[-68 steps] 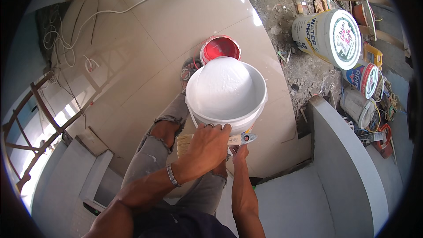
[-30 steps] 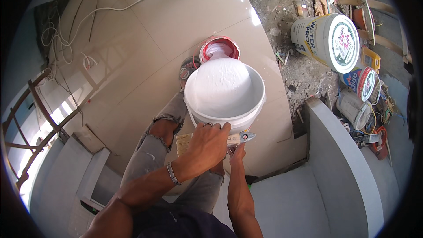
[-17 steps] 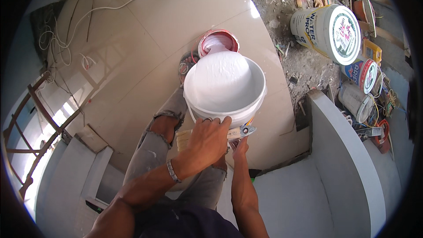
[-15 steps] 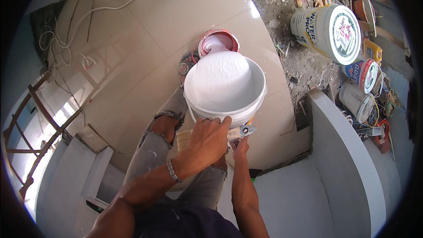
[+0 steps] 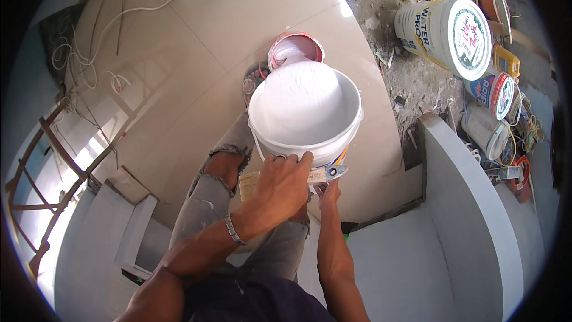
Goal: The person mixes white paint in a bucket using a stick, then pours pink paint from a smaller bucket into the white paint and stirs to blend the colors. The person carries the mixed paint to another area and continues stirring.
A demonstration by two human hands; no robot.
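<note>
A large white bucket [image 5: 350, 113] is tipped away from me, and thick white paint [image 5: 301, 92] runs over its far lip. The paint falls into a smaller red-rimmed bucket [image 5: 320, 48] on the floor beyond. My left hand [image 5: 277, 185] is closed on the near side of the white bucket, with a paintbrush [image 5: 322, 175] pinned crosswise beneath it; the bristles stick out left, the handle end right. Under the bucket's base, my right hand [image 5: 328, 194] holds it from below, with its fingers partly hidden.
To the right lie a big white lidded bucket [image 5: 438, 36] and smaller tins [image 5: 493, 92] on rubble. A low curved wall [image 5: 471, 185] stands at my right. A white cable [image 5: 173, 3] crosses the tiled floor at left, near a wooden frame [image 5: 62, 149]. My foot [image 5: 253, 80] is beside the red-rimmed bucket.
The white bucket tips slightly further, and the paint in it has drawn down toward the far lip, baring more inner wall. Both hands keep their hold.
</note>
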